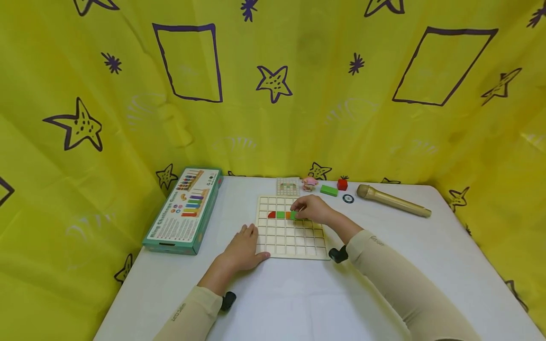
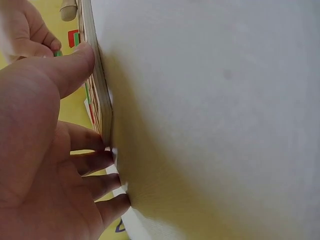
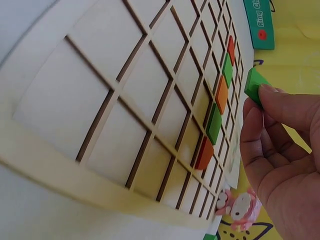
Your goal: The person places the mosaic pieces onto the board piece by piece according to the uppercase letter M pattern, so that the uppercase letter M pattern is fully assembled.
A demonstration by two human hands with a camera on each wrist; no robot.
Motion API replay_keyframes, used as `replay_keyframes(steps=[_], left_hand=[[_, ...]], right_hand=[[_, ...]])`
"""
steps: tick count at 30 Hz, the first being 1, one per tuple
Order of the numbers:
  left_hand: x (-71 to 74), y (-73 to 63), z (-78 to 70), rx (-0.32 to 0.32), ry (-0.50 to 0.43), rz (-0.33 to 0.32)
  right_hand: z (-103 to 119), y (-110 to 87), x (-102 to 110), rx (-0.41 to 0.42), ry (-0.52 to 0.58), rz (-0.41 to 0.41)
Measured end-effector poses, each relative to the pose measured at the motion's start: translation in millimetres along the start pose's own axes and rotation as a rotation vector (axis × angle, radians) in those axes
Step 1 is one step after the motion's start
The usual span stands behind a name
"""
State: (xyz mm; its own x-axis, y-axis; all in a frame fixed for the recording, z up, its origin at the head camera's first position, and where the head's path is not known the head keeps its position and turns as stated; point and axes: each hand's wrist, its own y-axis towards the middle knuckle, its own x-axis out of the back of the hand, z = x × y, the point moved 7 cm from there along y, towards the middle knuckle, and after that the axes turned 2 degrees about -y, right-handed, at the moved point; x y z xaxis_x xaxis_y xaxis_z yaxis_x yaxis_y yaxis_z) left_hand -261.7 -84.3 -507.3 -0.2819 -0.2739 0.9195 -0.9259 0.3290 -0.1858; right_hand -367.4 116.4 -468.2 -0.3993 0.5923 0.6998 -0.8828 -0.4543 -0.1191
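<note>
A pale wooden grid board (image 1: pixel 294 239) lies on the table. In the right wrist view, a row of tiles sits in its cells: a red tile (image 3: pixel 231 50) with a rounded end, a green tile (image 3: pixel 227 70), an orange tile (image 3: pixel 222 95), another green tile (image 3: pixel 214 124) and a red end tile (image 3: pixel 204 154). Above the row, my right hand (image 1: pixel 314 208) pinches a loose green tile (image 3: pixel 255 84) between thumb and fingers. My left hand (image 1: pixel 242 248) rests at the board's near left corner, thumb along the front edge and fingers extended against the left side.
A game box (image 1: pixel 185 208) lies on the left. Behind the board are a patterned card (image 1: pixel 287 186), a pink figurine (image 1: pixel 309 183), a green block (image 1: pixel 329 190), a red cube (image 1: pixel 342 184) and a round chip (image 1: pixel 348 199). A gold microphone (image 1: pixel 394 201) lies at the back right, before a yellow curtain (image 1: pixel 307 132).
</note>
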Motion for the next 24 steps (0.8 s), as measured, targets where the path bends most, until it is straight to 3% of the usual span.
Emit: replay_keyframes(steps=[17, 24], left_hand=[[-0.1, 2.8, 0.8, -0.022, 0.026, 0.000], [-0.1, 1.8, -0.1, -0.020, 0.032, 0.002]], right_hand=[[15.7, 21.7, -24.7, 0.044, -0.003, 0.045], [21.3, 26.0, -36.5, 0.023, -0.007, 0.056]])
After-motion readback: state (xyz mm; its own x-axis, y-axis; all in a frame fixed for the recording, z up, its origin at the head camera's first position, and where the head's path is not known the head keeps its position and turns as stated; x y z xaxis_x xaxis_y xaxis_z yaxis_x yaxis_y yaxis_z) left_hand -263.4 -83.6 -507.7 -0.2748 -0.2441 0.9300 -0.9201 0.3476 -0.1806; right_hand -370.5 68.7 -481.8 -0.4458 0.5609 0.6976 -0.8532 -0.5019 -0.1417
